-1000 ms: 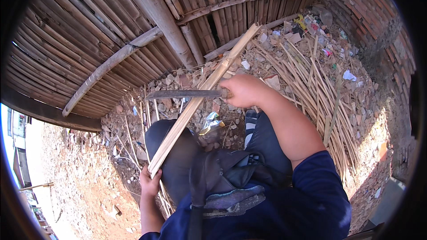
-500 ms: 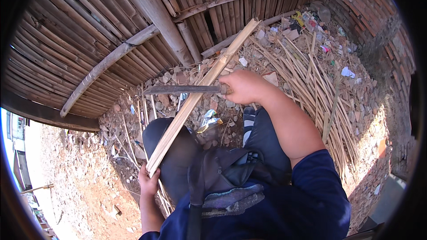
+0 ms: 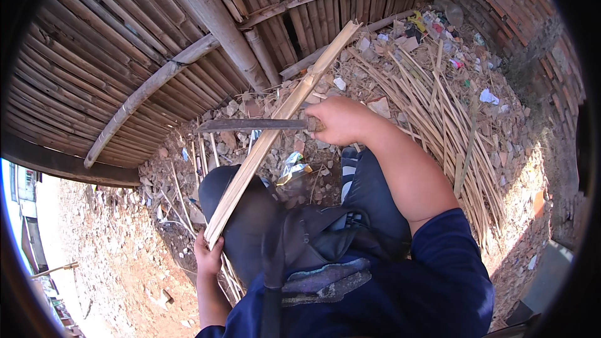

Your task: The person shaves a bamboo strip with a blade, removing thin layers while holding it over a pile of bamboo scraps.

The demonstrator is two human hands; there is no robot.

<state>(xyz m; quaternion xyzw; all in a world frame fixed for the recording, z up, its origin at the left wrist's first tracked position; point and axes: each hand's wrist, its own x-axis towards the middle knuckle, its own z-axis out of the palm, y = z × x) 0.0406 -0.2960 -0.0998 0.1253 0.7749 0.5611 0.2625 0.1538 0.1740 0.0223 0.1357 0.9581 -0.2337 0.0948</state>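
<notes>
The left hand [image 3: 208, 256] clasps the near end of the wooden strip [image 3: 246, 178] slanting over the left knee [image 3: 211, 189], seemingly steadying it where the knife [image 3: 250, 124], clenched in the right hand [image 3: 338, 120], crosses.

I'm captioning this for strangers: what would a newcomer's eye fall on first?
Probably the long pale wooden strip slanting through mid-picture, its lower end in the left hand. Next comes the dark, long-bladed knife in the right hand, crossing in front of the strip. Then the pile of thin strips at picture right.
</notes>
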